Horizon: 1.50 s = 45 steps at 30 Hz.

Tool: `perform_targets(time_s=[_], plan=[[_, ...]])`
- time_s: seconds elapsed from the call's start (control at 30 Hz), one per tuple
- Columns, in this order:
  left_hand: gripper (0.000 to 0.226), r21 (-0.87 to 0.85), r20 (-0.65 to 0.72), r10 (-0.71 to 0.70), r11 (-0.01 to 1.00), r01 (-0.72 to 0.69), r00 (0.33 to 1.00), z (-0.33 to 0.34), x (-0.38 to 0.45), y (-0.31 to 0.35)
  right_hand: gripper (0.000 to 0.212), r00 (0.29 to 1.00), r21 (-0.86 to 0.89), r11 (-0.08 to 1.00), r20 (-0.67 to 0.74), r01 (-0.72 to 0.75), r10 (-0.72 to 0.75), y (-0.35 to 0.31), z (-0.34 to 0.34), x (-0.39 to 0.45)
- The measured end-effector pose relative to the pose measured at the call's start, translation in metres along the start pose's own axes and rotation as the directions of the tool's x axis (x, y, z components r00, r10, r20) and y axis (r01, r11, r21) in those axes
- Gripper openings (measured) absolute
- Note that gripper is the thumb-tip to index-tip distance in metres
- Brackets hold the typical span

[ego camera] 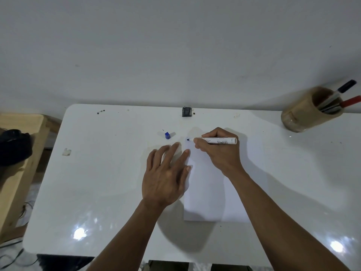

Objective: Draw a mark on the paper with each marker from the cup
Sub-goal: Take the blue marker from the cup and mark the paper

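The right hand point(218, 153) holds the uncapped marker point(214, 140) in a writing grip, closed around the barrel near the tip end. The barrel's long axis runs nearly parallel to the table's far edge: the dark tip points left, the blunt end points right. The tip sits at the far left corner of the paper point(211, 192), touching or just above the sheet; contact cannot be confirmed. A small dark spot shows at the tip, but whether it is ink on the paper or the tip itself cannot be determined.

The left hand point(166, 177) lies flat with fingers spread, holding nothing. It presses on the left edge of the paper and on the table point(97, 173) beside it, steadying the sheet.

The blue cap point(167, 135) rests on the table to the left of the marker tip, beyond the left hand and nearer to it.

The cup point(304, 112) stands at the table's far right corner, well apart from the paper. It holds the remaining markers point(349, 101), including one with a red cap and one with a dark cap. The right hand is the nearer hand to the cup.

Judgement: the stroke in hand calls for a short drag of the tip across the paper.
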State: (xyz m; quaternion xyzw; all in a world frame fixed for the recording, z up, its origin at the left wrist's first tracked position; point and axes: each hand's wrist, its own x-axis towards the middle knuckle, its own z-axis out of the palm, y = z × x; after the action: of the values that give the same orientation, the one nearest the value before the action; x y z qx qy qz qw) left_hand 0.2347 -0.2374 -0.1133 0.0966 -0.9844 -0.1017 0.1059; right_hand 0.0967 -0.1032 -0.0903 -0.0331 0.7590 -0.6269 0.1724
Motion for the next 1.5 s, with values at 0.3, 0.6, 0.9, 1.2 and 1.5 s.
perform_targets(time_s=[0.3,0.6,0.9,1.2,1.5], plan=[[0.042,-0.001,0.006,-0.002,1.0,0.002,1.0,0.001,-0.001,-0.001,0.022,0.999,-0.046,0.999,0.038,0.005,-0.003,0.0,-0.003,0.0],[0.042,-0.005,-0.01,0.002,1.0,-0.002,1.0,0.002,-0.001,-0.001,0.022,0.999,-0.05,0.999,0.043,-0.001,0.003,0.0,-0.003,0.0],[0.041,-0.015,-0.039,0.001,1.0,-0.002,0.999,-0.001,-0.001,0.001,0.021,0.988,0.272,0.95,0.032,-0.156,0.153,-0.021,-0.009,-0.001],[0.042,-0.31,0.074,-0.216,0.923,0.228,0.974,-0.026,0.009,0.003,0.024,0.99,0.423,0.895,0.036,-0.141,0.138,-0.055,-0.018,-0.028],[0.033,-0.225,0.264,-0.49,0.806,0.547,0.831,-0.042,0.072,-0.007,0.017,0.99,0.435,0.892,0.001,-0.127,0.14,-0.064,-0.019,-0.062]])
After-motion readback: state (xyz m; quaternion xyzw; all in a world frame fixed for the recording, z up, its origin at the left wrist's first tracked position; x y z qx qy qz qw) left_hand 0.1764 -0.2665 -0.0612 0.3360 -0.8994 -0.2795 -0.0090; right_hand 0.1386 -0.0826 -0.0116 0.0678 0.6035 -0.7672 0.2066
